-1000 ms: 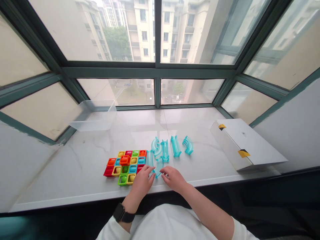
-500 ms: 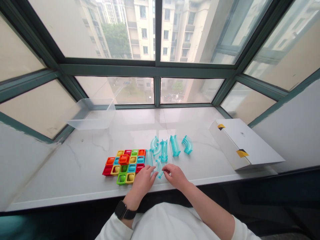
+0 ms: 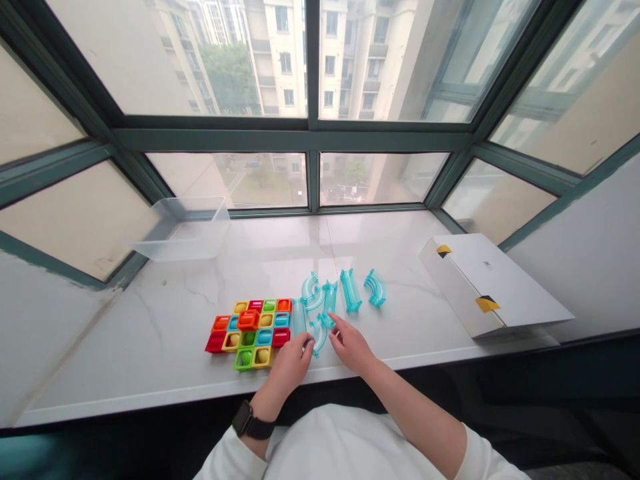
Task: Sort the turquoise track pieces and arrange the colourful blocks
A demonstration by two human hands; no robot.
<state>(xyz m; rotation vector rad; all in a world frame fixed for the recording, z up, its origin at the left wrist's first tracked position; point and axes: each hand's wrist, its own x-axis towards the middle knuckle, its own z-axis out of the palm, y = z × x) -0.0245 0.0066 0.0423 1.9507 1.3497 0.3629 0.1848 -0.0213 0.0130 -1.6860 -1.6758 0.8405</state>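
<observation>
My left hand [image 3: 295, 355] has its thumb and fingers pinched at the near end of a curved clear turquoise track piece [image 3: 321, 339], which lies on the white sill. Just right of that piece is my right hand [image 3: 351, 344], thumb and forefinger apart, the fingertip beside the lower end of a straight turquoise track piece [image 3: 330, 295]. Another straight piece [image 3: 299, 316] lies along the coloured blocks. Beyond the hands are a curved piece [image 3: 310, 291], a straight piece [image 3: 351, 291] and a second curved piece [image 3: 375, 288].
Red, yellow, green, blue and orange square blocks [image 3: 264, 338] lie grouped left of the track pieces. A clear plastic bin [image 3: 180, 250] stands at the back left. At the right is a white box [image 3: 505, 287] with yellow-black tape. Windows surround the white sill [image 3: 165, 360].
My right hand has moved slightly forward, its forefinger stretching away from the near curved piece. The left fingers have drawn closer together at that piece.
</observation>
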